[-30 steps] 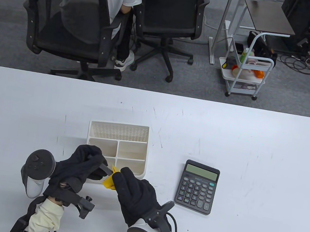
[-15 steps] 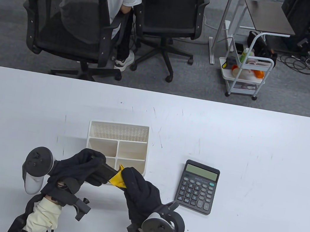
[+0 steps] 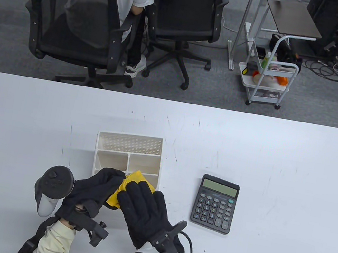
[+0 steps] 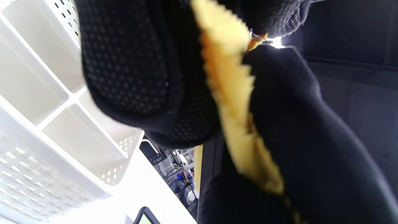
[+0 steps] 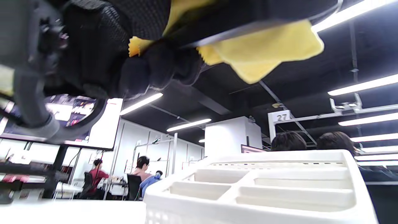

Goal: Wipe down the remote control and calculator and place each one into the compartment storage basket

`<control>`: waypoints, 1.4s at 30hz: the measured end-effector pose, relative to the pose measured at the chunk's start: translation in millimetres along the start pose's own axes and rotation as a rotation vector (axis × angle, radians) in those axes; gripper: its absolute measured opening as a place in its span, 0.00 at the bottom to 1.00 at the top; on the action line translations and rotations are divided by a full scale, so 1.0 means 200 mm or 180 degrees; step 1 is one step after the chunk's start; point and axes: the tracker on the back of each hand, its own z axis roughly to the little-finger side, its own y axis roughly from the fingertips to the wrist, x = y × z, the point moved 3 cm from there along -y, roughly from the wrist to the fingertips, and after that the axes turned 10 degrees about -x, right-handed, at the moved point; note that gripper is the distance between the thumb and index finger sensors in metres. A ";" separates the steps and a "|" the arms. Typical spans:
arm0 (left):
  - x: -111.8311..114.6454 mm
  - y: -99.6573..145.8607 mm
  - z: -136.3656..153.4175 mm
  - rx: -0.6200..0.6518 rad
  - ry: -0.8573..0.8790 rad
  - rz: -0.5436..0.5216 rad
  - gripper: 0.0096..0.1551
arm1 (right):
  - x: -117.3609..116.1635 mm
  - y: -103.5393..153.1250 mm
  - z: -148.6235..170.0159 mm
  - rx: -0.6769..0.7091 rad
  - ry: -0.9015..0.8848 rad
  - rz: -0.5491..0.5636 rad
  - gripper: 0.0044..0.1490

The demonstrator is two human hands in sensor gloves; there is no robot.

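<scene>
My left hand grips the dark remote control just above the basket's near edge. In the table view the remote is hidden under the yellow cloth and both gloves. With its fingers laid over the cloth, my right hand holds it against the remote. Seen from the right wrist, the cloth folds around the remote's underside. The white compartment basket stands just beyond the hands. Apart on the table, to the right, lies the dark grey calculator, face up.
The basket has a perforated long back compartment and several smaller ones, all with nothing in them. Beyond the table's far edge are office chairs, a seated person and a small white cart.
My right hand has pushed the cloth forward along the remote, so it now covers the remote. Both hands have shifted slightly right and toward the basket.
</scene>
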 end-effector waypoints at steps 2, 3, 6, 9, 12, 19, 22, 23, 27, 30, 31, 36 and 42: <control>-0.03 0.00 0.01 -0.0029 0.0004 -0.0089 0.22 | -0.01 0.00 -0.02 0.0105 0.0131 -0.0056 0.33; -0.04 0.00 0.02 -0.0026 0.0011 -0.0071 0.22 | -0.01 0.00 -0.02 0.0122 0.0170 -0.0060 0.33; -0.05 0.00 0.03 -0.0064 0.0080 -0.0074 0.22 | 0.00 -0.01 -0.01 0.0018 0.0107 0.0008 0.33; -0.03 0.00 0.02 -0.0034 -0.0039 0.0026 0.22 | 0.00 -0.01 0.00 -0.0142 0.0074 0.0011 0.36; 0.02 0.00 0.01 -0.0034 -0.0061 0.0135 0.22 | -0.01 -0.01 -0.03 0.0026 0.0162 0.0011 0.37; -0.03 0.00 0.03 -0.0090 0.0048 0.0000 0.22 | -0.01 0.00 -0.06 0.0289 0.0237 0.0015 0.42; -0.02 0.00 0.03 -0.0103 0.0123 0.0019 0.22 | 0.01 0.00 -0.05 0.0218 0.0109 0.0164 0.49; -0.02 0.00 0.03 -0.0102 0.0129 0.0035 0.22 | 0.02 0.00 -0.05 0.0204 0.0077 0.0183 0.50; 0.00 0.00 0.02 -0.0078 0.0072 0.0088 0.22 | 0.03 0.00 -0.04 0.0188 0.0150 0.0270 0.55; 0.01 0.00 0.01 -0.0067 0.0074 0.0109 0.22 | 0.03 -0.01 -0.03 0.0108 0.0136 0.0235 0.54; 0.01 0.00 0.01 -0.0062 0.0075 0.0120 0.22 | 0.02 -0.01 -0.03 0.0084 0.0182 0.0176 0.53; 0.01 0.00 0.01 -0.0064 0.0002 0.0096 0.22 | -0.04 0.00 -0.03 0.0095 0.0387 -0.0081 0.43; -0.03 0.00 0.03 -0.0082 0.0167 0.0010 0.22 | -0.02 0.01 -0.04 0.0290 0.0442 -0.0078 0.38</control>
